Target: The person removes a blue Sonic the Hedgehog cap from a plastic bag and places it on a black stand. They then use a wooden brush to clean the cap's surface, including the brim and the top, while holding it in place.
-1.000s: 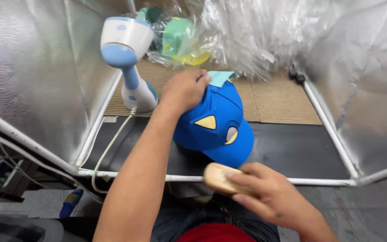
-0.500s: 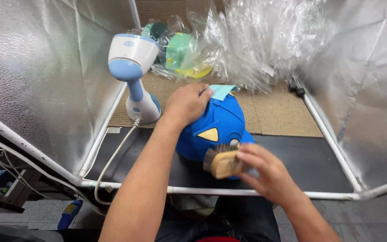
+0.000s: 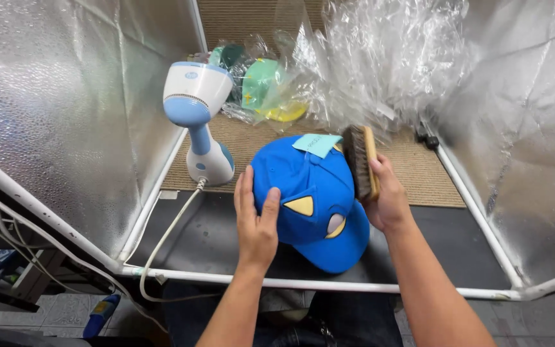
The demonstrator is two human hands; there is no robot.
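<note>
One blue cap point(image 3: 313, 199) lies on the table point(image 3: 200, 234), its crown straddling the line between the dark mat in front and the tan woven mat point(image 3: 419, 170) behind, its brim pointing toward the person. Two pale yellow patches show on its front panels, and one light teal tag point(image 3: 316, 144) sits at its back edge.

Two hands work on it. The left hand point(image 3: 256, 222) lies flat and open against the cap's left side, fingers stretched along the crown and thumb resting on top, steadying it without closing around anything. The right hand point(image 3: 387, 196) is clenched around one wooden brush point(image 3: 361, 160); the brush stands on its long edge, with the dark bristles facing left and pressed against the right rear of the cap.

Just left of the cap stands one white and light blue handheld steamer point(image 3: 198, 122), upright on its base, its head tilted toward the camera. One white cord point(image 3: 168, 234) runs from its base across the dark mat and over the front rail.

Behind the cap lies a heap of crumpled clear plastic bags point(image 3: 387, 71); how many there are cannot be told. At the left of the heap, two more caps show through the plastic, one green point(image 3: 258, 83) and one yellow point(image 3: 287, 114).

Silver reflective panels point(image 3: 59, 109) on a white tube frame point(image 3: 354, 284) wall in the table on the left and right.
</note>
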